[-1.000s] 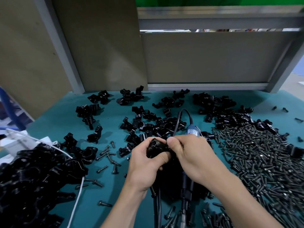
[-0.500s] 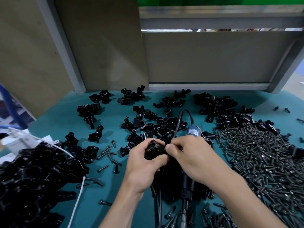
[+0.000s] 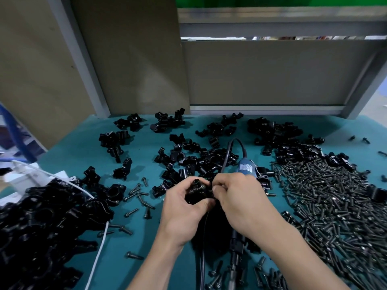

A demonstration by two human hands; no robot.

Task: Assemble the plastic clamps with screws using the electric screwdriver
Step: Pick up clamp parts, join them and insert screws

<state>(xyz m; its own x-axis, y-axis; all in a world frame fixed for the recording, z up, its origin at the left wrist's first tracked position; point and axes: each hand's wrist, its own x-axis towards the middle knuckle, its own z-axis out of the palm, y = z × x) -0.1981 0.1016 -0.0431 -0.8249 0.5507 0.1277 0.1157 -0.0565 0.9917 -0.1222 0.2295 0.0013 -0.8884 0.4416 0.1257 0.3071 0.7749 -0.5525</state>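
Teal desk (image 3: 73, 155) fills my view. On its right side is a big screw heap (image 3: 326, 201), and at left a black pile of clamps (image 3: 41, 222) with a white cable (image 3: 96, 260) running across it. Loose clamp parts (image 3: 199, 155) are scattered over the centre and back. The electric screwdriver (image 3: 247, 167) lies on the desk under my right forearm, its blue body showing just past the knuckles. My left hand (image 3: 184, 208) has its grip curled round one clamp (image 3: 195, 190), held above the desk at centre. My right hand (image 3: 240, 201) has its grip pinched tight at that clamp's right edge; I cannot tell if there's a screw in the pinch. A few stray screws (image 3: 138, 195) lie just left of the hands.
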